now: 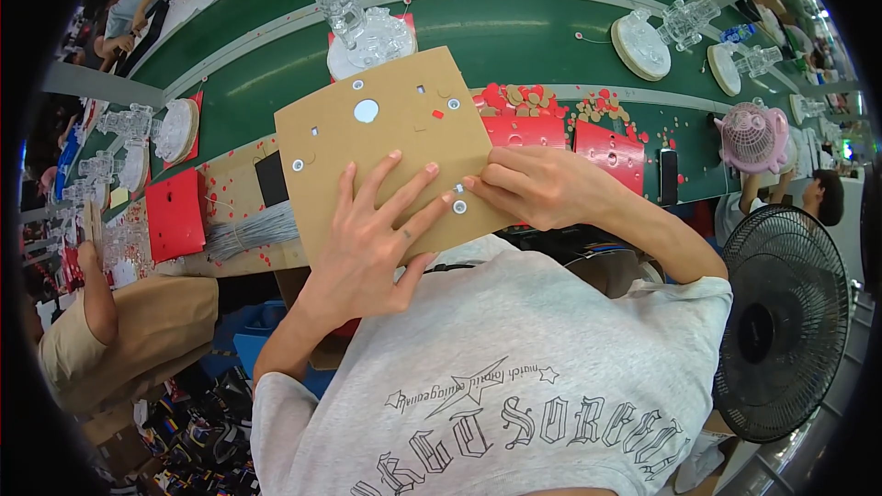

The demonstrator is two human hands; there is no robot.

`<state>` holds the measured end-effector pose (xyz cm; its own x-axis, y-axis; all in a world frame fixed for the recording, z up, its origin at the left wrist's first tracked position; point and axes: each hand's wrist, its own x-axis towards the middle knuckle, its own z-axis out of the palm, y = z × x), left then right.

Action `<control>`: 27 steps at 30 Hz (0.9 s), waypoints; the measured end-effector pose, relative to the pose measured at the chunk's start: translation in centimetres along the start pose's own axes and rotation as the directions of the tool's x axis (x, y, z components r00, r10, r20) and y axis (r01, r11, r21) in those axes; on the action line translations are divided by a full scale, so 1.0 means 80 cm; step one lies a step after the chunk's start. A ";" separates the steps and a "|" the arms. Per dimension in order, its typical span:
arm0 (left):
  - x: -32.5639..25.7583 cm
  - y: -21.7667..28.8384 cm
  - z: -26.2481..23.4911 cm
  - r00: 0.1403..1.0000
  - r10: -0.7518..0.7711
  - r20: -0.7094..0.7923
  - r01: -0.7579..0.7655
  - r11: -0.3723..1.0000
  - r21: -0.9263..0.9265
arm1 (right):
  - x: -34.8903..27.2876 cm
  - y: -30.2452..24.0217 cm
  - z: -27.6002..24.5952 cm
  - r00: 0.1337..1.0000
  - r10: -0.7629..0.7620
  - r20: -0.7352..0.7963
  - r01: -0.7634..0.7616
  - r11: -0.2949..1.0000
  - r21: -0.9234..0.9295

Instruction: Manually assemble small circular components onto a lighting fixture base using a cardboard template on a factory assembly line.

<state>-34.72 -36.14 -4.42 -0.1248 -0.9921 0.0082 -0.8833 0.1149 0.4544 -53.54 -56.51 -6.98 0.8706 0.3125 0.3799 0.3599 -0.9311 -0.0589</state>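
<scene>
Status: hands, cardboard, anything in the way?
Left hand spread on brown cardboard. Right hand fingertips beside white ring. Clear glass piece beyond far edge.

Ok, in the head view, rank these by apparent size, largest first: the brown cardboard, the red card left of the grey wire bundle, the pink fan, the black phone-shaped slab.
1. Brown cardboard
2. Red card and pink fan: too alike to rank
3. Black phone-shaped slab

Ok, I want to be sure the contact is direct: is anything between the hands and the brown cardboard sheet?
Nothing visible: the left hand lies spread on the brown cardboard sheet, and the right hand touches it at its right edge.
</scene>
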 end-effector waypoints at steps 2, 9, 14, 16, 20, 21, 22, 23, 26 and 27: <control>0.001 -0.001 0.001 1.000 0.016 0.001 -0.016 1.000 -0.017 | -0.003 -0.005 0.003 1.000 0.027 0.013 -0.027 0.999 0.022; -0.001 -0.008 -0.002 0.998 0.056 -0.027 -0.057 0.998 -0.034 | -0.010 0.008 -0.003 0.994 0.101 -0.031 -0.096 0.986 0.136; 0.006 -0.002 0.001 0.994 -0.064 -0.090 0.048 0.985 -0.166 | -0.014 -0.009 -0.007 0.984 0.162 0.070 -0.163 0.987 0.000; 0.009 0.003 -0.002 0.992 -0.086 -0.094 0.069 0.983 -0.173 | -0.003 -0.009 -0.001 0.996 0.069 0.055 -0.068 0.997 -0.023; 0.014 0.003 -0.006 0.983 -0.121 -0.140 0.087 0.971 -0.224 | -0.004 -0.014 0.001 0.996 0.071 0.057 -0.071 0.997 -0.012; 0.018 0.002 -0.004 0.982 -0.121 -0.146 0.087 0.972 -0.219 | -0.004 -0.015 0.006 0.997 0.075 0.010 -0.075 0.997 -0.009; 0.024 -0.001 -0.001 0.983 -0.088 -0.159 0.056 0.979 -0.195 | -0.004 -0.016 0.009 0.996 0.077 -0.034 -0.077 0.997 -0.003; 0.030 -0.004 0.002 0.984 -0.055 -0.170 0.026 0.985 -0.171 | -0.005 -0.016 0.012 0.997 0.069 -0.034 -0.070 0.998 -0.005; 0.057 -0.015 0.007 0.967 0.112 -0.228 -0.127 0.991 -0.051 | -0.010 -0.015 0.015 0.993 0.089 -0.082 -0.086 0.996 0.038; 0.058 -0.015 0.006 0.967 0.114 -0.226 -0.127 0.991 -0.044 | -0.011 -0.018 0.015 0.981 0.172 -0.094 -0.160 0.979 0.128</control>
<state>-34.43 -40.85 -5.34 -0.1197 -0.9579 0.2609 -0.8397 0.2379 0.4882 -54.38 -55.21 -8.33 0.8841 0.1281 0.4494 0.2562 -0.9371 -0.2369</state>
